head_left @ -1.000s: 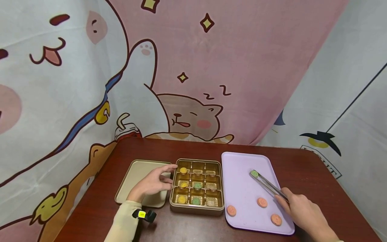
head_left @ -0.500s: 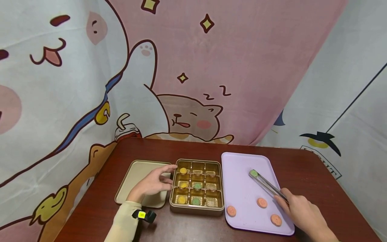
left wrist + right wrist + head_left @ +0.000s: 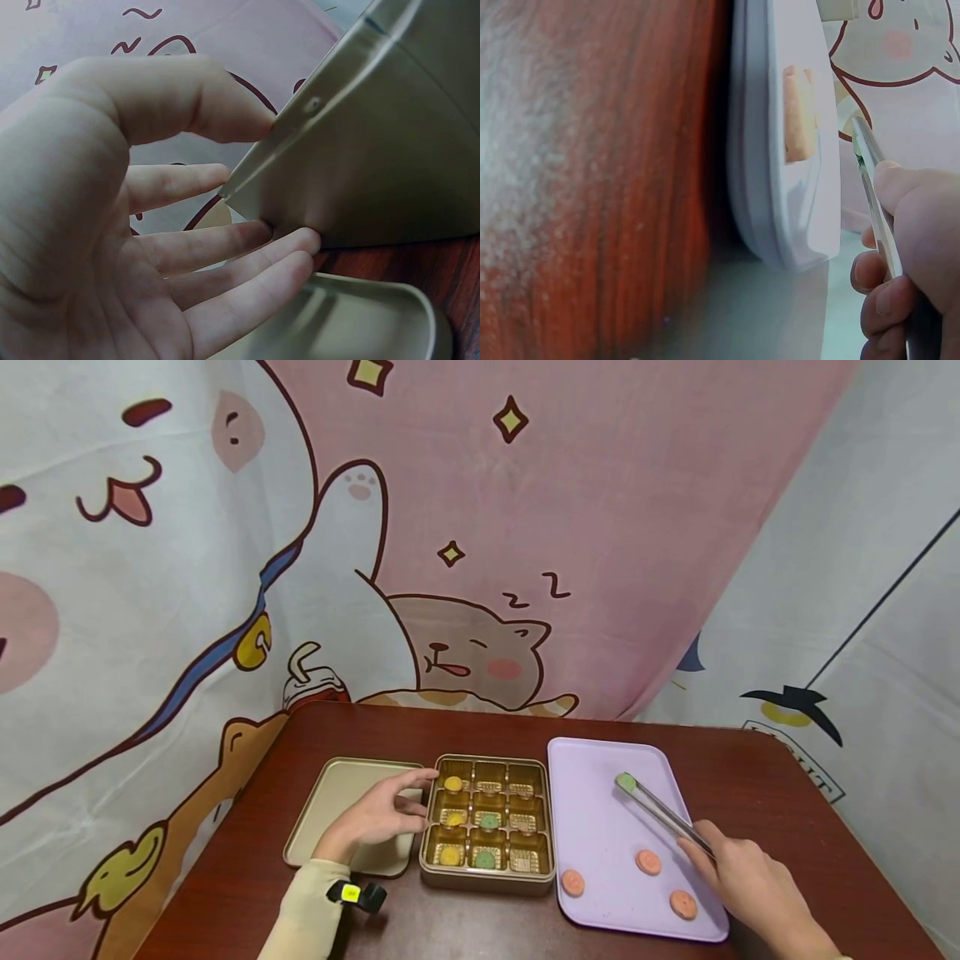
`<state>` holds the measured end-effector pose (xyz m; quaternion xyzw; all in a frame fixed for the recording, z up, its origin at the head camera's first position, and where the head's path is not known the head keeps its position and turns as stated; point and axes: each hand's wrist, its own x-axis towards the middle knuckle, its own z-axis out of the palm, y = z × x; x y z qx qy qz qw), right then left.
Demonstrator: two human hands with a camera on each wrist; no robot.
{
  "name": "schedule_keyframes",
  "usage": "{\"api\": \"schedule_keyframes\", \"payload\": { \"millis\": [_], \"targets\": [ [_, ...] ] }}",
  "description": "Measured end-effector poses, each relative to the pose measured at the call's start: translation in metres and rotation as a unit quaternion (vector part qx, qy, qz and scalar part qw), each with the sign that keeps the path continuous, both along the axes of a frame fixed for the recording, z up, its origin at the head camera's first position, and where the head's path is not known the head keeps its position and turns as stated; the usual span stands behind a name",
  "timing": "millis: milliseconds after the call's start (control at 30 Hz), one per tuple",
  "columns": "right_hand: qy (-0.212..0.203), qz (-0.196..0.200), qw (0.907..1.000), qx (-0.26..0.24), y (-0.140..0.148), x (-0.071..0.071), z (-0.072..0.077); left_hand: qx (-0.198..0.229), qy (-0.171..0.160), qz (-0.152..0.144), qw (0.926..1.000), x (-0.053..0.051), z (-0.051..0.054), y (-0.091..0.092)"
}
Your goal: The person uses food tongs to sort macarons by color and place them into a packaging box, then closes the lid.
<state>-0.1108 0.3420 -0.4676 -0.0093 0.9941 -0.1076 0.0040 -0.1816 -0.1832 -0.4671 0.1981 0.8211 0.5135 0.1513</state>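
My right hand point(image 3: 750, 881) grips metal tongs point(image 3: 667, 817), whose tips pinch a green button-shaped cookie point(image 3: 626, 782) over the lilac tray point(image 3: 588, 789). Three pink cookies point(image 3: 648, 862) lie on the tray's near half. Left of it stands a gold tin point(image 3: 487, 882) with a divided insert. Yellow cookies point(image 3: 450, 856) sit in its left column, and two green cookies point(image 3: 485, 859) in the middle column. Fingers of my left hand point(image 3: 375, 814) touch the tin's left side, thumb at the rim in the left wrist view. Whether the green cookie touches the tray cannot be told.
A gold lid point(image 3: 318, 814) lies on the dark red table point(image 3: 390, 914), left of the tin and partly under my left hand and forearm. A cartoon-printed cloth point(image 3: 600, 568) hangs behind the table.
The tongs' tips, with the green cookie between them, have shifted slightly left and away from me. My left hand keeps its place at the tin.
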Motion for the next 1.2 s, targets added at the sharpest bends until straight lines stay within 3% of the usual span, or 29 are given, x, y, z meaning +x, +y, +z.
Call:
{"api": "schedule_keyframes", "payload": {
  "millis": [333, 733, 1100, 1200],
  "targets": [
    [0.013, 0.010, 0.9999, -0.006, -0.011, -0.001, 0.007, -0.006, 0.005, -0.001, 1.0000, 0.001, 0.000, -0.001],
    [0.061, 0.061, 0.9962, -0.011, -0.043, -0.006, 0.016, 0.011, -0.004, -0.005, 0.9999, 0.002, 0.001, 0.000],
    [0.132, 0.113, 0.9844, -0.025, -0.077, -0.014, 0.021, 0.009, -0.004, -0.004, 0.9999, 0.002, 0.001, -0.001],
    [0.162, 0.137, 0.9771, -0.020, -0.085, -0.019, 0.021, 0.010, -0.004, -0.003, 0.9999, 0.002, 0.001, 0.000]
  ]
}}
